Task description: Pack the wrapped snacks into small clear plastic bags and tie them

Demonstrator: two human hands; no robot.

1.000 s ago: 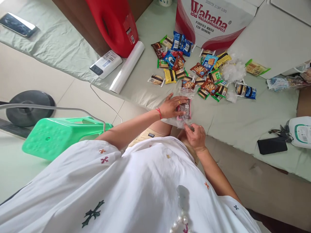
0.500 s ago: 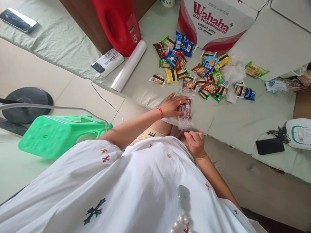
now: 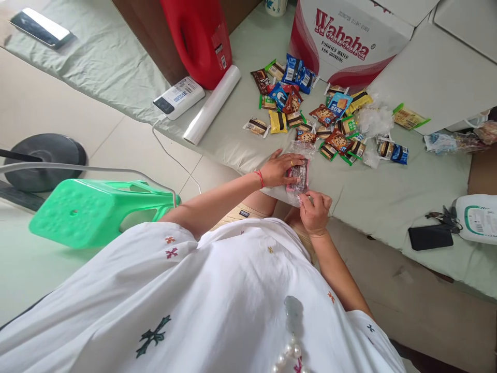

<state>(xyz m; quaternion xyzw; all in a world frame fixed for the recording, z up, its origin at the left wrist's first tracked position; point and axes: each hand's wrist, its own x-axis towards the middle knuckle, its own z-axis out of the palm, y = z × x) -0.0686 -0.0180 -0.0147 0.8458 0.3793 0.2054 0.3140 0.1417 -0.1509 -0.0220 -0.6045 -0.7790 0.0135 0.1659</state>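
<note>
A small pink-edged dark snack packet [image 3: 303, 176] lies under clear plastic film [image 3: 303, 150] near the front edge of the covered surface. My left hand [image 3: 280, 168] rests palm down on the packet, its fingers spread across the film and partly hiding it. At the packet's near end, my right hand [image 3: 315, 211] has its fingers closed in a pinch on the film's near edge. Just beyond the film, a brown cookie packet [image 3: 305, 135] lies with several other small wrapped snacks [image 3: 337, 140].
A roll of clear film [image 3: 212, 104] lies beside a white power bank [image 3: 178, 98] and a red jug [image 3: 204, 46]. Behind the snacks stands a Wahaha carton [image 3: 349, 41]. Crumpled plastic [image 3: 375, 119] sits to their right. A green stool [image 3: 77, 212] is at my left.
My right hand has moved up and left to the near edge of the film and now pinches it. My left hand stays spread on the packet. The view has shifted slightly.
</note>
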